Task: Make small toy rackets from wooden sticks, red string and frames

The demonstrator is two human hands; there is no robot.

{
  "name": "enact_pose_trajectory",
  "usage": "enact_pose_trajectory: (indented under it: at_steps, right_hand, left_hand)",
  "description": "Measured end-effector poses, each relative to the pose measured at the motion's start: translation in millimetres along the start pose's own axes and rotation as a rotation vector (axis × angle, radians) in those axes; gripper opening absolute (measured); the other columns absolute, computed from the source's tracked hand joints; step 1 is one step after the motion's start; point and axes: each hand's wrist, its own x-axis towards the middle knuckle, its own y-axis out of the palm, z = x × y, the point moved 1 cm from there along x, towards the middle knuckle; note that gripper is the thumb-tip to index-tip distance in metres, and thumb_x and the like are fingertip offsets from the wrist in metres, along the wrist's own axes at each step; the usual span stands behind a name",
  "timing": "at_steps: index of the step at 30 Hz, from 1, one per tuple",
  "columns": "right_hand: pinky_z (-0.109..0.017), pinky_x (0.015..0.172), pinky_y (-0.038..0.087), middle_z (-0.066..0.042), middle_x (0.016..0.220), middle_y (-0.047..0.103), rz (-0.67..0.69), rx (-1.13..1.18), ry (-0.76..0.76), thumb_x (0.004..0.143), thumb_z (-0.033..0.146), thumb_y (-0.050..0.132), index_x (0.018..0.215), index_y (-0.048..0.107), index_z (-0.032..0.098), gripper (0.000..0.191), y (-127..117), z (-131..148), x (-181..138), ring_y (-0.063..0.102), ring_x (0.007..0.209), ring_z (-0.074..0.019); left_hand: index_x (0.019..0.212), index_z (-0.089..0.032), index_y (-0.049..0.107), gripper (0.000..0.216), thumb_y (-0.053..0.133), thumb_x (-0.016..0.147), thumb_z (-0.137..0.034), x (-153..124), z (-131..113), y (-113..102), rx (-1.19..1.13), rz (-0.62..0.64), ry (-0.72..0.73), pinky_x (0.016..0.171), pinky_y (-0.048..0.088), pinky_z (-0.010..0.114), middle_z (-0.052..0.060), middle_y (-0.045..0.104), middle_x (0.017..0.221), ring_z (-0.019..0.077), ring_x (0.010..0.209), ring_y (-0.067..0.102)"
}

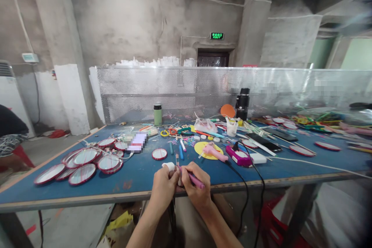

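Both my hands meet at the near edge of the blue table (136, 172). My left hand (163, 186) pinches a small white roll (168, 166) between its fingertips. My right hand (197, 186) grips a pink pen-like tool (194, 179), its tip pointing toward the left hand. Just beyond my hands lie a small red-rimmed round mirror (159, 154), blue and pink pens (180, 149) and a pink glue gun (214, 152) on a yellow disc (200, 148).
Several red-rimmed round mirrors (85, 161) cluster at the left. A green flask (157, 114), a black bottle (242, 104), a cup (231, 127), scissors (168, 132), a phone (264, 142) and cables (305, 162) crowd the middle and right. A perforated metal screen (203, 89) backs the table. A person sits at far left (10, 139).
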Motion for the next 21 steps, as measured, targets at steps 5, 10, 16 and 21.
enact_pose_trajectory:
  at_steps: [5, 10, 16, 21]
  right_hand:
    - [-0.024, 0.058, 0.045, 0.000, 0.067, 0.058, -0.023, -0.010, 0.012, 0.091, 0.013, 0.053, 0.079, 0.061, 0.019, 0.015, -1.0, -2.9, -2.6, 0.056, 0.058, -0.0121]
    - [-0.024, 0.059, 0.046, 0.000, 0.067, 0.060, -0.021, -0.014, 0.005, 0.090, 0.013, 0.054, 0.078, 0.061, 0.019, 0.015, -0.8, -1.0, -2.0, 0.057, 0.059, -0.0124]
    - [-0.023, 0.058, 0.046, 0.000, 0.066, 0.060, -0.017, -0.011, -0.002, 0.090, 0.013, 0.054, 0.078, 0.062, 0.019, 0.016, -0.9, 1.2, 0.4, 0.058, 0.058, -0.0120]
    - [-0.024, 0.057, 0.046, 0.001, 0.065, 0.058, -0.030, -0.014, 0.011, 0.090, 0.013, 0.053, 0.078, 0.061, 0.019, 0.016, -2.3, -1.9, -1.6, 0.056, 0.056, -0.0114]
  left_hand:
    - [0.066, -0.019, 0.056, 0.034, 0.056, 0.083, -0.048, 0.6, 1.3, 0.2, 0.003, 0.000, 0.000, 0.049, 0.038, 0.021, -0.003, 0.054, 0.054, 0.0122, 0.051, 0.049]
    - [0.065, -0.019, 0.056, 0.035, 0.056, 0.083, -0.049, 0.8, 1.1, 0.5, 0.001, -0.004, 0.001, 0.048, 0.038, 0.021, -0.003, 0.054, 0.054, 0.0122, 0.050, 0.048]
    - [0.064, -0.018, 0.055, 0.036, 0.056, 0.083, -0.049, 0.3, -0.1, 0.2, -0.001, -0.005, 0.001, 0.049, 0.038, 0.021, -0.003, 0.054, 0.054, 0.0121, 0.051, 0.048]
    - [0.066, -0.018, 0.057, 0.035, 0.057, 0.083, -0.049, 0.2, -0.8, -0.3, -0.003, 0.000, -0.001, 0.049, 0.039, 0.021, -0.003, 0.055, 0.055, 0.0124, 0.051, 0.049]
